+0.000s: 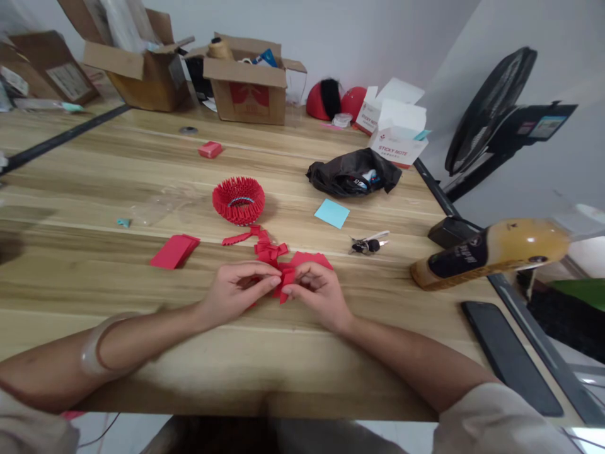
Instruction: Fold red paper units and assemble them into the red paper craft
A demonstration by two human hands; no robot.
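Both the left hand point(243, 291) and the right hand point(321, 293) pinch a small folded piece of red paper point(286, 284) between thumb and fingers, low over the wooden table point(283, 369). Smooth, flat red sheets point(174, 251) lie left of them; folded red pieces point(265, 244) crowd just beyond the fingertips. Behind these sits a round red bowl point(239, 200) with a spiky, ridged wall and a light blue band inside. Keys point(367, 244), a blue note point(332, 213) and a crumpled black plastic bag point(353, 173) are farther right. At the back, an open cardboard box point(250, 88) holds a thread cone point(220, 49).
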